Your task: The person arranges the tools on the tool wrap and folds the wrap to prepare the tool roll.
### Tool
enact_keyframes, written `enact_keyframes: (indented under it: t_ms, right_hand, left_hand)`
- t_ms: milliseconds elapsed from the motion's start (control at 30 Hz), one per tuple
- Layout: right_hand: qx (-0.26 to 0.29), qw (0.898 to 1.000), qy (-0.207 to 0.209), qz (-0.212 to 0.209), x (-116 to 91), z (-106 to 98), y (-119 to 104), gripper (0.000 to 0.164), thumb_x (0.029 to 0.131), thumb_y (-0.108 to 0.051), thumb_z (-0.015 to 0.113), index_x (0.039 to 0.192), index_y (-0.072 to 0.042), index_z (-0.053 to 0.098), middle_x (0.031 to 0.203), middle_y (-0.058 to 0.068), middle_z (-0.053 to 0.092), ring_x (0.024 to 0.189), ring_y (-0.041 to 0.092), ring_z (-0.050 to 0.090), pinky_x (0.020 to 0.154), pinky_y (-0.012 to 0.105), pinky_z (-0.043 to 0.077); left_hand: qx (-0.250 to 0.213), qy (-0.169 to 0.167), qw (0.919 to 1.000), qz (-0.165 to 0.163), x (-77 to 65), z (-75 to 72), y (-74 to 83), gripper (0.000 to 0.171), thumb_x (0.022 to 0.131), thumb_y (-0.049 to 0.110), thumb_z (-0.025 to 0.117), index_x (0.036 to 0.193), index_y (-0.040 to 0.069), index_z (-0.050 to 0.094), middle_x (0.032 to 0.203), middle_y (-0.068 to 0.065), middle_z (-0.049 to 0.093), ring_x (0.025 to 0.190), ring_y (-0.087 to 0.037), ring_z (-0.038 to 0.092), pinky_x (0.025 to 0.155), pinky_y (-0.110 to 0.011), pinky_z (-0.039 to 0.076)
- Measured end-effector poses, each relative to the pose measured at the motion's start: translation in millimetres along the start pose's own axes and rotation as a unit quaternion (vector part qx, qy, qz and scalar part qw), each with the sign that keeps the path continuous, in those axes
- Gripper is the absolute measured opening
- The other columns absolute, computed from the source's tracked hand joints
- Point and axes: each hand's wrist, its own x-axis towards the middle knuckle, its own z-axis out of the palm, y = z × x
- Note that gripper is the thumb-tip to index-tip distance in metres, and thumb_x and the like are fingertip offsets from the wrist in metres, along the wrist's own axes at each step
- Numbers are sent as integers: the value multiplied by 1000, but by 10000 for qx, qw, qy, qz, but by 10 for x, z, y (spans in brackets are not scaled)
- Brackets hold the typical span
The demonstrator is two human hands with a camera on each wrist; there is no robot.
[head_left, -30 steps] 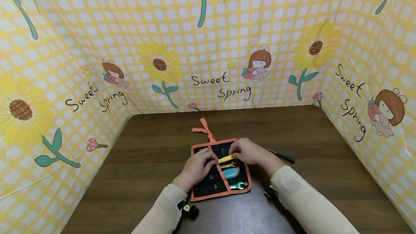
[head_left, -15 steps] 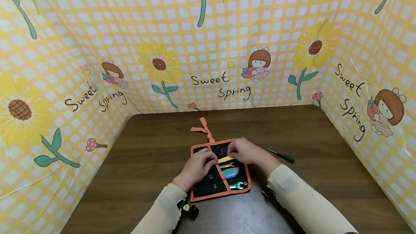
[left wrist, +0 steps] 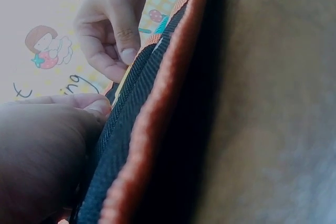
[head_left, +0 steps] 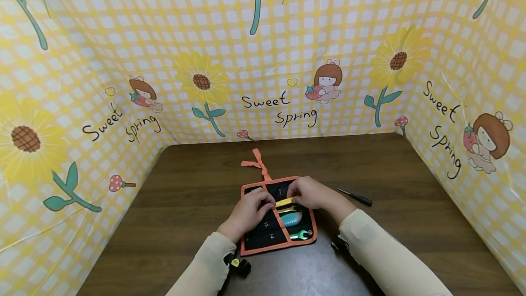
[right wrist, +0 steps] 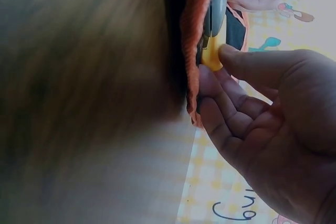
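"How was the step best done?"

"The band (head_left: 283, 226) of the pouch (head_left: 255, 237) was best held taut by the left hand (head_left: 248, 207), by whose fingertips it was seemingly pinched; the yellow tool (head_left: 284, 202) was best guided straight, without twisting, by the right hand (head_left: 313, 192)."

"And where was the tool?"

"Between the hands, farther than the teal tool (head_left: 291, 219): its left part was seen just beside the left fingertips, and its right end was grasped between the right thumb and fingers."
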Motion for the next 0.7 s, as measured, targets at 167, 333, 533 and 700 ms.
enact_keyframes:
  t_ms: [167, 333, 533, 700]
  right_hand:
    - [140, 9999, -88, -23, -28, -1, 31, 20, 94, 1, 73, 93, -18, 78, 89, -7, 71, 81, 9, 64, 78, 36, 56]
    - [111, 9999, -56, -55, -56, 4, 49, 18, 95, -1, 74, 96, -19, 78, 93, -1, 71, 83, 9, 63, 79, 36, 56]
    - [210, 9997, -126, 44, -85, -4, 27, 18, 95, -1, 75, 98, -18, 78, 94, -2, 70, 82, 10, 62, 77, 35, 55]
    - [134, 9998, -121, 36, -105, -19, 28, 19, 95, -1, 75, 101, -19, 78, 97, -5, 66, 83, 9, 61, 77, 33, 54]
  left_hand:
    - [7, -1, 10000, -9, 3, 2, -4, 10, 101, 24, 73, 99, 33, 72, 99, 18, 59, 84, -4, 57, 75, -30, 52]
    - [4, -33, 10000, -33, -4, 0, 3, 9, 101, 25, 73, 100, 33, 72, 100, 17, 59, 85, -5, 57, 75, -30, 52]
    - [34, -51, 10000, -32, -11, -2, 10, 6, 101, 25, 73, 101, 31, 74, 100, 17, 59, 84, -5, 57, 74, -30, 51]
    - [34, -38, 10000, -30, 4, -17, 20, 7, 101, 24, 73, 102, 31, 75, 100, 17, 59, 85, -5, 57, 75, -30, 51]
